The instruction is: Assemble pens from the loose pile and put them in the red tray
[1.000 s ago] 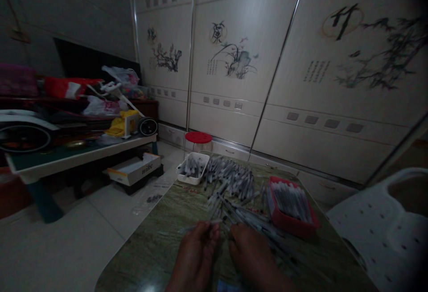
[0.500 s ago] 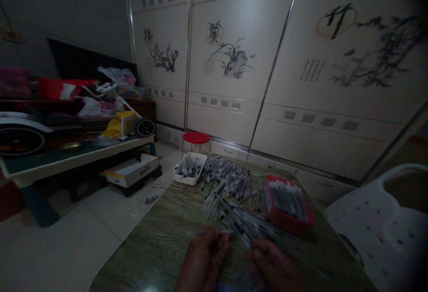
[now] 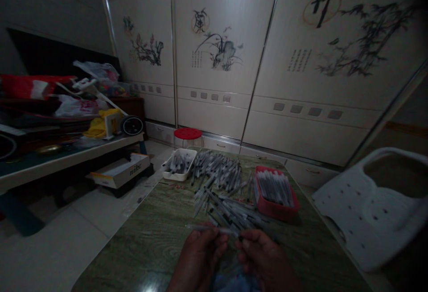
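Near the front of the green table, my left hand (image 3: 202, 252) pinches a slim clear pen (image 3: 203, 227) that lies sideways. Close on its right, my right hand (image 3: 262, 254) holds a small black cap (image 3: 240, 238) by the pen's right end. Beyond both hands spreads a loose pile of pens (image 3: 219, 169) with dark tips. A red basket (image 3: 277, 211) full of pens stands to the right of the pile. A white tray (image 3: 175, 176) with more pens or parts sits at the far left corner. Below my hands is a blurred clear and blue plastic item (image 3: 234, 278).
The wood-grain table (image 3: 143, 238) has rounded edges. A white plastic chair (image 3: 371, 207) stands at the right. Behind the table are a red stool (image 3: 187, 133) and sliding cabinet doors (image 3: 214, 118). A cluttered low table (image 3: 100, 151) and an open box (image 3: 123, 171) are at the left.
The view has shifted, so the room's objects sit further left. My right hand has come closer to my left hand and the pen's end.
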A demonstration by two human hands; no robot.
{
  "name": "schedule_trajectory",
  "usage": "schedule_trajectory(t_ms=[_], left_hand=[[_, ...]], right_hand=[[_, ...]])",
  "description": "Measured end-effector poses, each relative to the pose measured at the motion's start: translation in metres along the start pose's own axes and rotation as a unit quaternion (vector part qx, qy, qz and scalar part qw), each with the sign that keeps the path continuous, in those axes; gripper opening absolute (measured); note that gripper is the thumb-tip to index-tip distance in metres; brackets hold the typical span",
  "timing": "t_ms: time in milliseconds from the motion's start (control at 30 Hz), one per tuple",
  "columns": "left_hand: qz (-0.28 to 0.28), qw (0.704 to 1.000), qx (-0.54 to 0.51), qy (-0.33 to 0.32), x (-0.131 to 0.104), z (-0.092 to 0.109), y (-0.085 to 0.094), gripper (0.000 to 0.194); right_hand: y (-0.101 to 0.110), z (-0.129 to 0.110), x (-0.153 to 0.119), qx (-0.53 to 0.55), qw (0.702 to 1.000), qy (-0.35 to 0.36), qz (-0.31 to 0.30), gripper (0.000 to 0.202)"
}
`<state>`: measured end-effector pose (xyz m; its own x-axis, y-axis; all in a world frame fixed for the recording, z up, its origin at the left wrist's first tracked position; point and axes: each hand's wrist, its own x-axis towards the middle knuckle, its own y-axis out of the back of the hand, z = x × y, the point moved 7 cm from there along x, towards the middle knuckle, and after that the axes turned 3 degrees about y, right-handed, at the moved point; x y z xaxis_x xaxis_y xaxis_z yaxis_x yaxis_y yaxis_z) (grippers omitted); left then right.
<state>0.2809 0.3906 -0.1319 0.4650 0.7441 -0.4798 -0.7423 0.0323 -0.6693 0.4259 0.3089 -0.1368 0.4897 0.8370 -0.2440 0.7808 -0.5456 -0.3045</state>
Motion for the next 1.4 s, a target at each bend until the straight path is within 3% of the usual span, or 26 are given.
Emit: schedule_trajectory(t_ms=[233, 533, 900, 1400], left_hand=[[-0.031, 0.999, 0.023, 0.011, -0.004, -0.003, -0.007, 0.019], [-0.034, 0.999, 0.036, 0.008, -0.002, -0.004, -0.004, 0.017], [-0.019, 0.999, 0.031, 0.007, -0.001, -0.003, -0.002, 0.019], [-0.045, 0.999, -0.003, 0.024, -0.004, -0.008, -0.005, 0.020]], right_hand=[[-0.004, -0.004, 0.000, -0.002, 1.000, 0.026, 0.002, 0.049], [-0.010, -0.009, -0.002, -0.051, 0.998, 0.037, -0.021, 0.042], [-0.013, -0.022, -0.006, -0.082, 0.995, 0.055, -0.002, 0.038], [-0.015, -0.016, -0.008, -0.076, 0.995, 0.068, 0.005, 0.022]])
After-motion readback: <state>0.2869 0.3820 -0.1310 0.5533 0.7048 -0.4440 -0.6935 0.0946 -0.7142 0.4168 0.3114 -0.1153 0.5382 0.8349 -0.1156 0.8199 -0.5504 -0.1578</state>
